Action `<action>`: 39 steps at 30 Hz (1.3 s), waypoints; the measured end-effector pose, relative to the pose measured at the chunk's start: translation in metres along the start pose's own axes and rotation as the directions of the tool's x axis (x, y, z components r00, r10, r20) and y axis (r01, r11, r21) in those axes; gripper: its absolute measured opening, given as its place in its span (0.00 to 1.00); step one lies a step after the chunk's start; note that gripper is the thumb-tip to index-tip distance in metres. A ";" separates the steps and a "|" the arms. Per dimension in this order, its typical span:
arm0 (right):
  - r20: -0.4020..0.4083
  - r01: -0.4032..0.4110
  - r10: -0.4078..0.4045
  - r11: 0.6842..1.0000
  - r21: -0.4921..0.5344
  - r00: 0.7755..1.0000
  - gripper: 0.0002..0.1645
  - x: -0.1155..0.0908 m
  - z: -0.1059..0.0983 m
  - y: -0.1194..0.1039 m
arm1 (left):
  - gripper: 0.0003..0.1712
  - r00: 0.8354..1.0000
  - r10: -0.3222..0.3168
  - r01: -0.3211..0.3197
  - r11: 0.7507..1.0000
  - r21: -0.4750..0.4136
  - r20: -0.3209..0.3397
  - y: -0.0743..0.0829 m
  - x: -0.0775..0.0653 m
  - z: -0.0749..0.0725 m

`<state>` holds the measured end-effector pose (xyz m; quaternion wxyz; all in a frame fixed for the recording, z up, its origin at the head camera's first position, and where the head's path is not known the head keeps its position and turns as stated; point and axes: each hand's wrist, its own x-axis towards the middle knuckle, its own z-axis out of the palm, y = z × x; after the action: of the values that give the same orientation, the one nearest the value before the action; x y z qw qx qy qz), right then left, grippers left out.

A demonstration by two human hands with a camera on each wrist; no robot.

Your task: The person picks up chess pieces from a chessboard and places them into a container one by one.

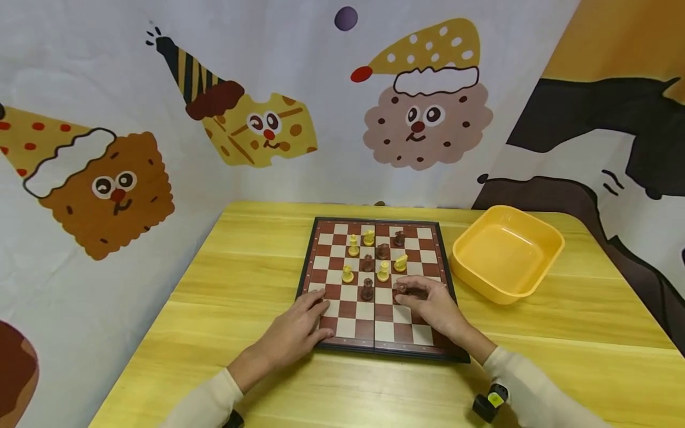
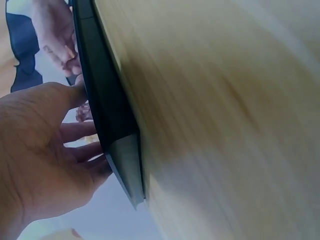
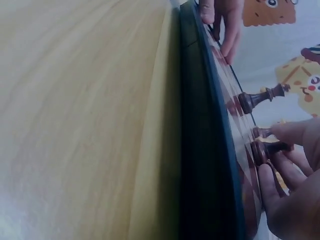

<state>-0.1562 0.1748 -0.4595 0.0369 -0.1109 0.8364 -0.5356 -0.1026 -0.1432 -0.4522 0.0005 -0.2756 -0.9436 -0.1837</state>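
Observation:
A brown-and-cream chessboard with a dark rim lies on the table, and several pale yellow and dark brown chess pieces stand on it. My right hand pinches a dark brown chess piece between thumb and fingers, low over the right half of the board. To its left stands a taller dark piece, with a yellow rook and a yellow knight behind. My left hand rests at the board's near left edge, its fingers loosely extended onto the squares; its thumb touches the front rim in the left wrist view.
A yellow plastic tub stands right of the board, close to its edge. The wood-grain table reaches back to a printed cloth with cartoon biscuits and cheese, which hangs behind and along the sides.

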 end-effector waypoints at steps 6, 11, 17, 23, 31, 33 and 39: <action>-0.060 0.126 -0.134 0.984 -0.129 0.989 0.16 0.003 0.003 0.003 | 0.34 1.000 0.006 -0.007 1.000 0.029 0.010 0.002 0.001 -0.001; -0.087 0.142 -0.151 0.985 -0.100 0.985 0.18 0.003 0.005 0.006 | 0.33 1.000 0.017 -0.017 0.997 0.071 0.008 0.003 0.000 -0.002; -0.143 0.168 -0.161 0.985 0.044 0.977 0.17 0.004 0.008 0.009 | 0.33 0.999 0.022 -0.026 0.993 0.118 0.039 0.006 -0.002 -0.002; -0.115 0.152 -0.126 0.955 0.256 0.985 0.16 0.004 0.011 0.012 | 0.33 0.999 -0.005 0.002 0.997 0.076 0.045 0.007 -0.001 -0.005; -0.121 0.130 -0.102 0.960 0.250 0.987 0.12 0.007 0.012 0.012 | 0.34 0.999 0.020 -0.023 0.997 0.068 0.041 0.003 -0.002 -0.006; -0.118 0.122 -0.095 0.962 0.245 0.988 0.12 0.008 0.012 0.011 | 0.35 0.999 0.024 -0.026 0.998 0.062 0.037 0.002 -0.002 -0.006; -0.121 0.083 -0.057 0.970 0.230 0.991 0.11 0.005 0.008 0.010 | 0.36 0.998 0.041 -0.043 0.998 0.050 0.043 0.001 0.000 -0.006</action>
<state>-0.1613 0.1708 -0.4711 -0.0168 -0.1047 0.7637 -0.6368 -0.1022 -0.1445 -0.4459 -0.0084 -0.2991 -0.9417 -0.1537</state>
